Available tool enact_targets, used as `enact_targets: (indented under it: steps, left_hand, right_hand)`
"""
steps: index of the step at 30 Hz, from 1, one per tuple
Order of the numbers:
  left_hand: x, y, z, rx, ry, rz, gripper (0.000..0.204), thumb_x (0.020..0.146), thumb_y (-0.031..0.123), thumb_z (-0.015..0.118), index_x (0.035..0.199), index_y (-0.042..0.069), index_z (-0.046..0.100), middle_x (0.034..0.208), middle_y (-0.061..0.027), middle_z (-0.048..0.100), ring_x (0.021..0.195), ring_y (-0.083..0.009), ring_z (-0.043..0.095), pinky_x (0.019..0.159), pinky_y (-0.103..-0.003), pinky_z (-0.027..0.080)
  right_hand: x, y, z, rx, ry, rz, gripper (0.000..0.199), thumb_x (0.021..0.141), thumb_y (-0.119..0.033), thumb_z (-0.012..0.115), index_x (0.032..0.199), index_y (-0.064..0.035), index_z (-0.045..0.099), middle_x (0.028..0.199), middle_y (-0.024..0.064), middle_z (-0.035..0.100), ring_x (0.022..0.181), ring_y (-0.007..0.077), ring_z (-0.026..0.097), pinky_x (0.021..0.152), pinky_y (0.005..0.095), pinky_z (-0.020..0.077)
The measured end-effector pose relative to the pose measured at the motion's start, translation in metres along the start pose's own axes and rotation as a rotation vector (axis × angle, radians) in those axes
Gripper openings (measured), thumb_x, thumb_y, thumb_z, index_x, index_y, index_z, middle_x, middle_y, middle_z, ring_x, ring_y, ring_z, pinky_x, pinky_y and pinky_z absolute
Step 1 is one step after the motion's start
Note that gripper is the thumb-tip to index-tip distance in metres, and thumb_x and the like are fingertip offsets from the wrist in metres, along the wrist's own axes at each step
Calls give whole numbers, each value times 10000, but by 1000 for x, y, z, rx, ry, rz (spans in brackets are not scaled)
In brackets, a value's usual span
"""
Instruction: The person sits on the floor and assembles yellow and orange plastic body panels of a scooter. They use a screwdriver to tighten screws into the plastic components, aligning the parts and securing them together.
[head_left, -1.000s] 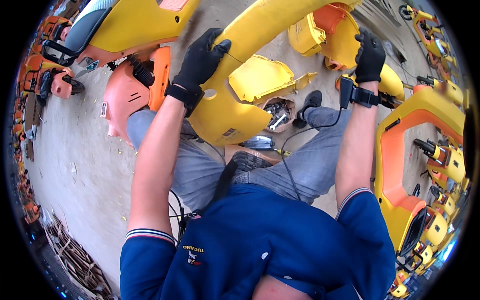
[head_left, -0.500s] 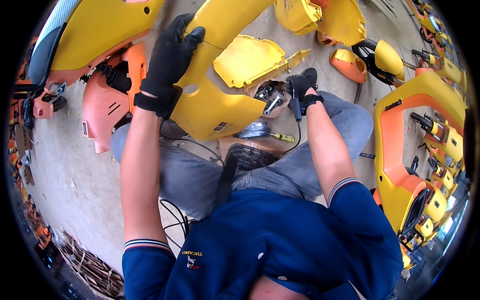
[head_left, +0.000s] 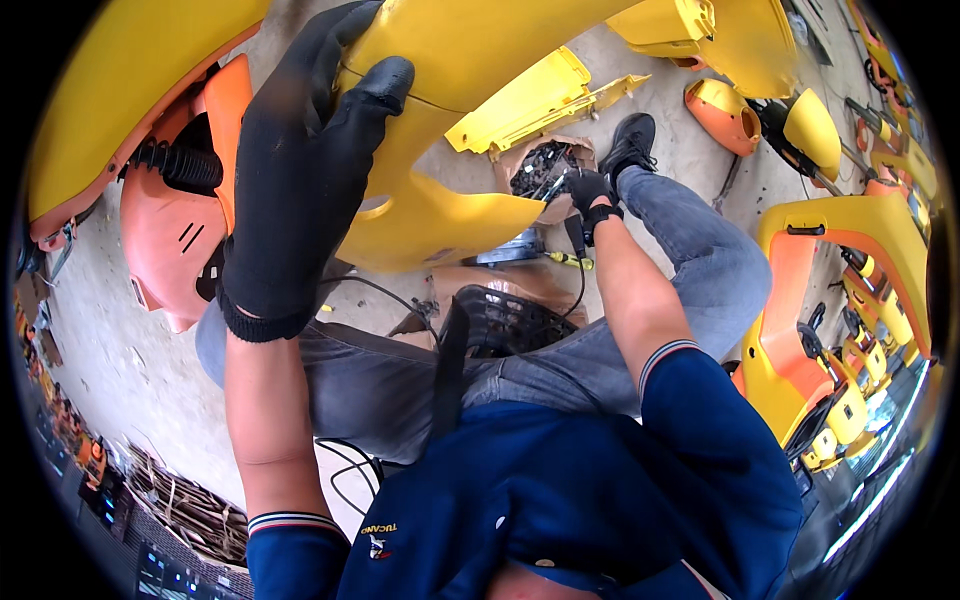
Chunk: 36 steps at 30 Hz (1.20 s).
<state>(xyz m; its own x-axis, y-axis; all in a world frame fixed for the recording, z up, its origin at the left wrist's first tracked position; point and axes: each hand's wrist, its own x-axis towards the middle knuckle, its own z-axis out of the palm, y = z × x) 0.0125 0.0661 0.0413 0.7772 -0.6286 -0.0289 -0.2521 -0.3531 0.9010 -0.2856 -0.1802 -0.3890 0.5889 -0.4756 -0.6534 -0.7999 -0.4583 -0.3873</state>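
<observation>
- My left hand, in a black glove, is clamped over the upper edge of the large yellow body panel, fingers wrapped round its rim; the panel leans across my lap, its lower lip just above my thigh.
- My right hand, also gloved, reaches into the small cardboard box of dark fasteners on the concrete floor beside my shoe; the fingers are bunched, but whether they hold a piece I cannot tell.
- A yellow-handled screwdriver lies on the floor just below that hand.
- An orange panel with a black ribbed hose sits to my left; more yellow shells stand to my right.
- Judgement: the panel is best kept steady by the left grip while the right hand sorts a single fastener, so the curved shell does not slide off my knee.
</observation>
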Motion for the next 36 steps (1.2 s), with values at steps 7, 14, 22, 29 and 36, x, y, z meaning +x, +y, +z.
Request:
enact_targets:
  steps: [7,14,22,29,36]
  left_hand:
    - [10,10,3,-150,-51,24,362,930,157,618,1265,40,548,1138,-41,618,987,-124,577,873,-256,460]
    - [15,-13,-2,319,4,119,408,930,184,632,1299,42,535,1197,-82,621,1063,-169,599,932,-309,477]
    - [19,-15,-3,210,6,105,424,924,180,641,1313,55,531,1216,-82,624,1096,-172,596,951,-313,473]
    - [21,-27,-2,342,80,88,458,907,219,665,1321,78,528,1219,-85,622,1100,-186,599,949,-319,478]
    - [41,14,27,448,117,-159,460,910,238,661,1320,79,526,1187,-93,629,1071,-207,613,943,-322,478]
  right_hand:
    - [38,-3,46,-185,101,-91,225,869,-238,525,1005,-115,655,1013,141,672,952,319,645,838,421,512]
    - [44,-12,47,-144,277,273,294,871,-276,503,1003,-89,688,1023,174,678,988,359,638,854,464,505]
    - [31,-29,43,-220,176,116,321,899,-301,479,966,-83,706,1001,176,683,961,370,636,856,455,497]
    - [35,-30,54,-439,92,43,368,918,-323,433,1006,-85,700,1065,172,669,997,358,624,880,470,480]
    - [43,-16,80,-121,216,284,368,856,-349,503,1001,-71,695,1069,200,660,1014,384,612,871,474,485]
